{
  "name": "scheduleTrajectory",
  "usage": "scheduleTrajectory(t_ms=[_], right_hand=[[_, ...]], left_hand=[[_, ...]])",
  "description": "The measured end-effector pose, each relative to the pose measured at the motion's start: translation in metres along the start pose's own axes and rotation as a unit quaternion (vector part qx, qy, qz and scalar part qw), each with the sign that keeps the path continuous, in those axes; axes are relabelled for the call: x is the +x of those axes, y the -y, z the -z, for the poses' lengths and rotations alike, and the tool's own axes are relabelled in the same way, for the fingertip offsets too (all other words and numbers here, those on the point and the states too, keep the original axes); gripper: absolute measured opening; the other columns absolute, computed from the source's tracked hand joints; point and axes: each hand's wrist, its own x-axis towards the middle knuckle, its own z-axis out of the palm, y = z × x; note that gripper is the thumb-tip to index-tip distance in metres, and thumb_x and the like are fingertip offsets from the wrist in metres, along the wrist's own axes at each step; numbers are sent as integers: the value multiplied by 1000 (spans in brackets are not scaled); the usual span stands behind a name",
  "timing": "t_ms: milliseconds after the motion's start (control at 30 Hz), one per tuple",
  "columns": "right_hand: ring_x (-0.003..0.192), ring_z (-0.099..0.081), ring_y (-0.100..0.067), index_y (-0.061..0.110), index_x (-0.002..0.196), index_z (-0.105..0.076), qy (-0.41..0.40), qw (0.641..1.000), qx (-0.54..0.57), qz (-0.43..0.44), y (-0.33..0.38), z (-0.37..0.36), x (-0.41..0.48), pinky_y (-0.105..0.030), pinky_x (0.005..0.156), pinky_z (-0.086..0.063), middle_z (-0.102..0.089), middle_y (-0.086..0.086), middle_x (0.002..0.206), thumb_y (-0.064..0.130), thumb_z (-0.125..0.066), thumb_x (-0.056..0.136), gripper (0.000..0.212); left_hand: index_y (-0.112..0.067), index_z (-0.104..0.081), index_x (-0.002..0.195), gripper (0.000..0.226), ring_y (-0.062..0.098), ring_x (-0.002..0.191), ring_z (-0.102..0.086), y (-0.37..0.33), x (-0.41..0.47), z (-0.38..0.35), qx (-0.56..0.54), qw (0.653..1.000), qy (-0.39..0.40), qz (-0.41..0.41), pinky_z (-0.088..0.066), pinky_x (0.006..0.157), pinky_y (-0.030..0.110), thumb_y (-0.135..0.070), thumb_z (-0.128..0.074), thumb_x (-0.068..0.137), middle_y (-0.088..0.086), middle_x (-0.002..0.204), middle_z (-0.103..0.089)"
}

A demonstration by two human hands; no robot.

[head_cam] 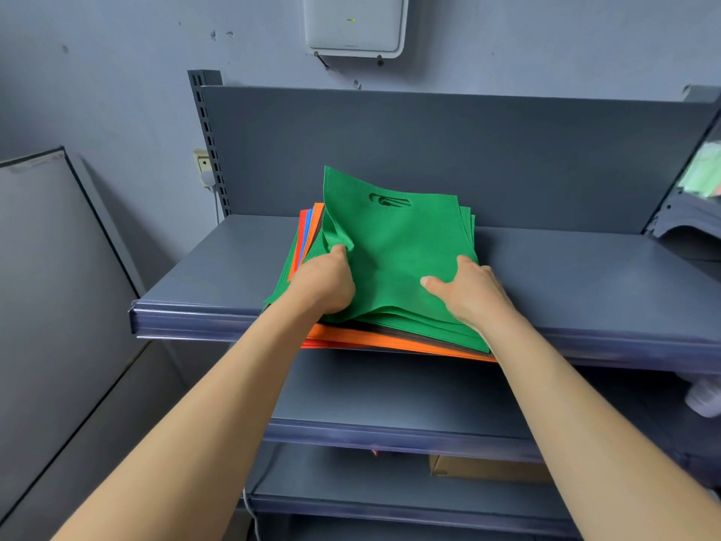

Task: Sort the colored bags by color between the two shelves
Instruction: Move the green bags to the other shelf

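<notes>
Two bare hands are on a stack of non-woven bags lying on the top shelf (585, 275), left of its middle. The left hand (325, 281) has its fingers (338, 249) clenched on a bunched fold at the left edge of the top green bag (394, 244), so that the bag's handle end lifts off the pile. The right hand (468, 290) lies on the same bag near its right edge with thumb and forefinger spread on the fabric, released; its other fingers are hidden behind the back of the hand.

More green bags lie under the top one, and below them are orange bags (390, 339) whose front edge sticks out past the shelf's front lip. Red (302, 236) and blue (308, 224) edges fan out at the stack's left side.

Bare shelf stretches wide to the right of the stack and narrower to the left, where it ends at a slotted upright (208, 138). The back panel (429, 150) closes the rear, just behind the raised bag. The lower shelf (390, 396) shows bare between the forearms. Further down stands a cardboard box (487, 468). A grey board (47, 247) leans at the left, and a white wall unit (355, 25) hangs above.
</notes>
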Motion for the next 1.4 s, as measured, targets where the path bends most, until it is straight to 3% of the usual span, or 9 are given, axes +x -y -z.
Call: scheduleTrajectory(t_ms=[300, 533, 633, 700, 800, 900, 1100, 1267, 1400], right_hand=[[131, -38, -34, 8, 143, -29, -3, 1000, 4, -5, 1, 1, 3, -43, 103, -36, -34, -16, 147, 55, -54, 87, 78], [130, -38, -34, 8, 139, -35, -11, 1000, 19, -4, -1, 1, 3, -42, 102, -36, -38, -17, 144, 53, -55, 86, 73], [130, -38, -34, 8, 138, -37, -12, 1000, 23, -4, -1, 1, 3, -42, 102, -36, -39, -17, 143, 52, -55, 87, 71], [129, -40, -34, 8, 136, -38, -14, 1000, 25, -2, -2, 1, 3, -43, 102, -37, -40, -17, 142, 53, -55, 86, 69], [127, -42, -34, 9, 134, -41, -14, 1000, 27, 4, -2, 2, 4, -43, 101, -40, -43, -17, 140, 54, -55, 85, 68], [130, -39, -33, 9, 139, -36, -10, 1000, 23, 4, -4, 5, 4, -43, 103, -38, -40, -15, 143, 56, -56, 84, 75], [131, -37, -34, 11, 143, -31, -23, 1000, 18, 2, -14, 18, 6, -46, 106, -35, -31, -15, 146, 57, -59, 82, 82], [129, -39, -33, 9, 141, -34, -31, 999, 28, -14, -19, 27, 7, -45, 102, -37, -34, -15, 144, 54, -60, 83, 78], [124, -44, -34, -1, 131, -44, -50, 997, 51, -42, -22, 32, 9, -43, 96, -42, -47, -15, 137, 48, -60, 86, 68]], left_hand=[[-2, -49, 95, 19, 30, 83, -49, -6, -8, 1, -113, 992, -49, -8, -39, 69, 34, 5, -39, 81, 18, 101, -59], [-23, -46, 130, 51, 19, 65, -51, -10, -9, 11, -142, 989, 21, -32, -39, 61, 27, -1, -39, 85, 19, 138, -33], [-29, -49, 118, 39, 15, 65, -52, -10, -8, 14, -158, 986, 35, -40, -38, 54, 25, -14, -53, 82, 10, 111, -55], [-33, -49, 106, 32, 24, 85, -58, -12, -8, 15, -169, 985, 22, -35, -48, 74, 31, -25, -60, 78, 4, 95, -56], [-31, -48, 111, 36, 32, 112, -43, -18, -8, 12, -111, 991, -62, -42, -35, 100, 42, -31, -62, 78, 8, 117, -42], [-25, -41, 121, 45, 32, 105, -44, -19, -9, 12, -124, 982, -125, -67, -35, 95, 41, -30, -62, 82, 10, 117, -37], [-34, -22, 142, 71, 23, 87, -56, -4, -1, 24, -243, 966, -83, -14, -44, 71, 28, -34, -63, 84, 9, 133, -46], [-39, -12, 142, 85, 24, 90, -63, -1, 0, 17, -384, 922, -42, 35, -53, 77, 33, -25, -66, 78, 8, 127, -53], [-33, -17, 144, 82, 27, 82, -59, 1, 2, 18, -248, 966, -61, 36, -47, 67, 31, -18, -65, 80, 14, 128, -49]])
